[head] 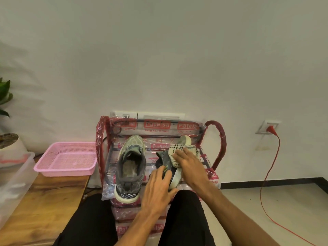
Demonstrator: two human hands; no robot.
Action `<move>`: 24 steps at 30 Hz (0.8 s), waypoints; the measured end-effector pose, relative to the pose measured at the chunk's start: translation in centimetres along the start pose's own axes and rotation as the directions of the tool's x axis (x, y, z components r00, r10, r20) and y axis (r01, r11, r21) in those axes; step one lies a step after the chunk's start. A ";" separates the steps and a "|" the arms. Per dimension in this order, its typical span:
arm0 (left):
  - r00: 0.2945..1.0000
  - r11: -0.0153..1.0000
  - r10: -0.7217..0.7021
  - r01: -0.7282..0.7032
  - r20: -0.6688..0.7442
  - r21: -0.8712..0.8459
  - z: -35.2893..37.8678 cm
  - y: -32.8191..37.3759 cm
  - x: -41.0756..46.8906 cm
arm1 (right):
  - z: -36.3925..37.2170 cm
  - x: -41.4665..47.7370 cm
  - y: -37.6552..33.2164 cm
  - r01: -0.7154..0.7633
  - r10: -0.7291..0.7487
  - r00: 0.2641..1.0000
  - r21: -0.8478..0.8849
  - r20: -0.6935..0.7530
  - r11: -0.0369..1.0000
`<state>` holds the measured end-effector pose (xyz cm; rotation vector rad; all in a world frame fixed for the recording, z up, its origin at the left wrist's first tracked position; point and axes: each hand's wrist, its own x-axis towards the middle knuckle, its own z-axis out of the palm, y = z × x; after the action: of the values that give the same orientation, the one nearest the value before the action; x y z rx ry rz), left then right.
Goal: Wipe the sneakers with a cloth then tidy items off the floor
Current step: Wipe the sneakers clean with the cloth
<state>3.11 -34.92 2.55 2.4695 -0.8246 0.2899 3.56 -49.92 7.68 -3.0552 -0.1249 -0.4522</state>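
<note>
- The shoe rack (221,139), red-framed and wrapped in printed plastic, is standing against the wall. Its front edge is meeting the person's knees (186,206), which are closing off the near side.
- To the right of the rack, bare floor is lying open up to the wall. To its left, a wooden bench (53,196) is sitting just beside the frame.
- On the rack's top shelf, the upright sneaker (131,164) is occupying the left half, with its heel overhanging the front edge.
- The tilted sneaker (163,158) is lying on its side on the right half, with its pale sole turned rightward.
- The left hand (158,189) is gripping the tilted sneaker at the heel, fingers curled over the collar and thumb against the sole.
- The right hand (188,162) is pressing the checked cloth (179,150) flat onto that sneaker's upper, with its fingers spread and straight.
- On the bench left of the rack, a pink basket (65,172) is almost touching the frame. A clear plastic box (16,180) and a potted plant (7,139) are sitting farther left.
- Well right of the rack, a corded red plug (271,129) is sitting in a wall socket.
</note>
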 end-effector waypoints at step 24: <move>0.991 0.979 0.136 -0.134 -0.006 0.154 0.4 -1.2 -0.3 | 0.4 -0.9 0.3 0.195 -0.199 0.978 0.060 0.067 0.979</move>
<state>3.67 -34.14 1.64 2.5523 -0.9989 0.4367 2.82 -50.21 7.01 -3.0197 -0.4391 -0.3412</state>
